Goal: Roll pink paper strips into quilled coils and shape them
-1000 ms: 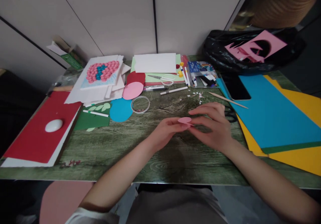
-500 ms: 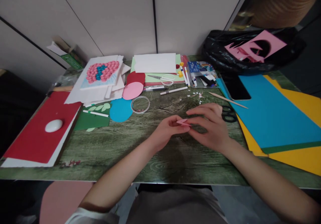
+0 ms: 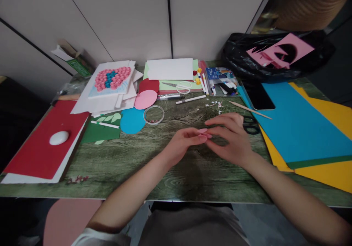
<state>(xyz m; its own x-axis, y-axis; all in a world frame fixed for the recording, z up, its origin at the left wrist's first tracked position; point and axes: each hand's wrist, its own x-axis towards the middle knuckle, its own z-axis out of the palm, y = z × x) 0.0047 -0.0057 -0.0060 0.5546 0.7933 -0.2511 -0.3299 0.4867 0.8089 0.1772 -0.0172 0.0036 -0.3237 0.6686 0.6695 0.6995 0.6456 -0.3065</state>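
Observation:
Small pink paper (image 3: 202, 131), folded or rolled into petal-like edges, is held between both hands over the middle of the table. My left hand (image 3: 184, 142) pinches it from the left with thumb and forefinger. From the right, the thumb and a fingertip of my right hand (image 3: 232, 139) close on its other end, while the upper fingers stay raised and apart. The fingertips partly hide the paper. Just behind my right hand lie dark-handled scissors (image 3: 250, 125), partly covered. A pointed wooden stick (image 3: 250, 110) and small paper scraps (image 3: 217, 104) are beyond it.
Blue sheets (image 3: 305, 125), yellow sheets (image 3: 327, 110) and a phone (image 3: 258, 94) lie right. Left are red paper (image 3: 35, 150) with a white egg-shaped object (image 3: 59, 138), paper circles (image 3: 132, 121) and a tape roll (image 3: 154, 115). White scissors (image 3: 183, 87) and a black bag (image 3: 236, 58) are behind.
The pink paper between my fingers has turned; its pointed folded shape now shows as separate rounded edges. Both hands stay almost in the same place.

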